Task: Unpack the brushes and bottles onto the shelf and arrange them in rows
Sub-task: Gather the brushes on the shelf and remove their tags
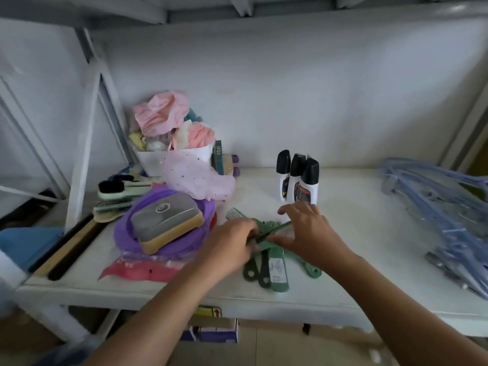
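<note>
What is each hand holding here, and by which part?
The left hand pinches a green brush by its left end; the right hand, fingers straight, holds nothing.

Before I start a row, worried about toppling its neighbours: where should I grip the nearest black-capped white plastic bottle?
Take the black-capped white plastic bottle by its cap, from above and the right: it stands upright, two bottles crowd its left.

On the shelf (356, 233) we find the flat brushes (277, 270) lying at centre front, partly under the left hand (229, 247) and right hand (309, 228), with three bottles (298, 180) standing together just behind them. To the left a large brush (166, 223) rests on stacked basins (126, 228); further brushes (116, 191) lie left of these, and a filled tub (158, 159) stands behind. Hangers (449, 215) lie well apart at the right.
</note>
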Demonstrator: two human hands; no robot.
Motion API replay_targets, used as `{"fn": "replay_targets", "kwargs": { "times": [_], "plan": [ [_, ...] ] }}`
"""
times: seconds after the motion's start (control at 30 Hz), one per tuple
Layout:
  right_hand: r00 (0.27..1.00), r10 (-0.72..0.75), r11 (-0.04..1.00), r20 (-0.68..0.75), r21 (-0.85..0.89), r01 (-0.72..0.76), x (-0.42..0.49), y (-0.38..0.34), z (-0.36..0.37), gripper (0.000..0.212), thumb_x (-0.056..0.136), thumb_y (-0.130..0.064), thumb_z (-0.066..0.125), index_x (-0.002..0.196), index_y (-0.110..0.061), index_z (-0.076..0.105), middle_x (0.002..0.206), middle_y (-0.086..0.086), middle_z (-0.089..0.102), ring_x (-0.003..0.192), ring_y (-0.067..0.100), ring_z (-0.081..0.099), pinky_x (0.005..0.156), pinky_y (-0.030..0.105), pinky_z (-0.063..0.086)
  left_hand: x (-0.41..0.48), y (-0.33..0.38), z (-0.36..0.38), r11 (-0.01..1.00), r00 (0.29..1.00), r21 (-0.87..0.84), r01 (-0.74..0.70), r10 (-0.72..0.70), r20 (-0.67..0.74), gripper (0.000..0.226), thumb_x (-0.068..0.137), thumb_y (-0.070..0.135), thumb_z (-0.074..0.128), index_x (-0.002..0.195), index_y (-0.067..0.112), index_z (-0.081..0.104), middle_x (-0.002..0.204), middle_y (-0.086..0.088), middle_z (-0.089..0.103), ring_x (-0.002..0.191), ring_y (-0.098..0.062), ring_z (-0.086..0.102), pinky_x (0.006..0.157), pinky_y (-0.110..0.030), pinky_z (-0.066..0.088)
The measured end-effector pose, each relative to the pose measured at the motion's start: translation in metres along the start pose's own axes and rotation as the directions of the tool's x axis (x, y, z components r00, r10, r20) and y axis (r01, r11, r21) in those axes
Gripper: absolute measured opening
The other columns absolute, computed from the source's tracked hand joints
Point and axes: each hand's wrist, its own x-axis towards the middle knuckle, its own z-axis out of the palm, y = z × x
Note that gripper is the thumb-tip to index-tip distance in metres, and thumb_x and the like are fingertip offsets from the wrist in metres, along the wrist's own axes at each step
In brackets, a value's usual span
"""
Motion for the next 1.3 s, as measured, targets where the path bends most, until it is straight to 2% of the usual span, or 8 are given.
{"fn": "replay_targets", "kwargs": {
  "times": [0.27,0.47,0.57,0.67,0.77,0.87,0.97,1.3],
  "plan": [
    [0.987,0.127,0.985,0.094,0.104,-0.136,0.004,0.010,-0.009,0.062,0.070,-0.076,0.067,0.100,-0.025,0.051,0.090,-0.005,0.061,0.074,0.012,0.061,0.067,0.037,0.059,0.010,-0.013,0.004,0.989,0.999,0.141,-0.044,0.043,0.013,0.030,0.083,0.035,0.077,0.111,0.028,0.067,0.108,0.013,0.062,0.092,-0.004,0.062,0.079,-0.026,0.056],
    [0.979,0.176,0.934,0.104,0.297,-0.200,0.006,0.013,-0.010,0.048,0.074,-0.063,0.074,0.099,-0.028,0.053,0.076,-0.005,0.064,0.059,0.008,0.057,0.050,0.025,0.046,0.008,-0.002,0.011,0.964,0.975,0.212,-0.160,0.188,-0.118,0.035,0.081,0.034,0.076,0.110,0.026,0.057,0.103,0.012,0.063,0.087,-0.008,0.063,0.069,-0.029,0.056],
    [0.976,0.195,0.910,0.092,0.354,-0.215,0.008,0.013,-0.010,0.043,0.078,-0.058,0.074,0.102,-0.029,0.054,0.078,-0.005,0.064,0.060,0.008,0.054,0.053,0.022,0.044,0.009,0.005,0.009,0.962,0.976,0.240,-0.131,0.168,-0.141,0.034,0.084,0.036,0.074,0.108,0.024,0.053,0.104,0.009,0.060,0.088,-0.012,0.061,0.070,-0.032,0.055],
    [0.981,0.160,0.919,0.108,0.347,-0.188,0.004,0.012,-0.006,0.042,0.083,-0.051,0.073,0.110,-0.027,0.051,0.083,-0.007,0.063,0.066,0.006,0.058,0.058,0.023,0.048,0.007,0.003,0.011,0.962,0.995,0.270,0.037,-0.011,-0.098,0.051,0.085,0.043,0.071,0.126,0.023,0.048,0.123,0.002,0.050,0.105,-0.019,0.056,0.082,-0.035,0.055],
    [0.988,0.103,0.940,0.111,0.313,-0.133,0.001,0.014,-0.002,0.046,0.084,-0.051,0.070,0.120,-0.030,0.048,0.109,-0.003,0.058,0.088,0.011,0.061,0.072,0.027,0.054,0.006,-0.002,0.013,0.971,0.980,0.165,0.170,-0.184,0.075,0.072,0.089,0.049,0.065,0.148,0.034,0.026,0.141,-0.006,0.036,0.121,-0.028,0.053,0.096,-0.042,0.052],
    [0.989,0.087,0.951,0.123,0.285,-0.119,-0.001,0.017,-0.002,0.049,0.087,-0.050,0.067,0.130,-0.037,0.047,0.120,-0.001,0.051,0.102,0.019,0.059,0.084,0.033,0.053,0.010,-0.001,0.019,0.970,0.948,0.162,0.181,-0.216,0.234,0.082,0.093,0.051,0.056,0.156,0.043,0.004,0.149,-0.007,0.037,0.133,-0.032,0.042,0.109,-0.048,0.038],
    [0.991,0.081,0.956,0.106,0.274,-0.108,-0.005,0.021,-0.006,0.048,0.089,-0.045,0.067,0.134,-0.035,0.050,0.121,0.001,0.051,0.102,0.018,0.056,0.083,0.027,0.047,0.016,0.009,0.028,0.973,0.938,0.134,0.185,-0.216,0.271,0.081,0.095,0.048,0.053,0.158,0.042,0.002,0.153,-0.006,0.033,0.139,-0.031,0.034,0.108,-0.048,0.031],
    [0.981,0.186,0.978,0.052,0.092,-0.190,-0.034,0.080,-0.042,0.050,0.083,-0.033,0.076,0.130,-0.026,0.060,0.120,0.004,0.052,0.096,0.018,0.062,0.081,0.025,0.052,0.027,0.112,0.102,0.965,0.970,-0.119,0.235,-0.240,-0.031,0.070,0.098,0.015,0.044,0.159,0.032,0.015,0.152,0.000,0.037,0.132,-0.027,0.036,0.111,-0.042,0.028]
  ]
}}
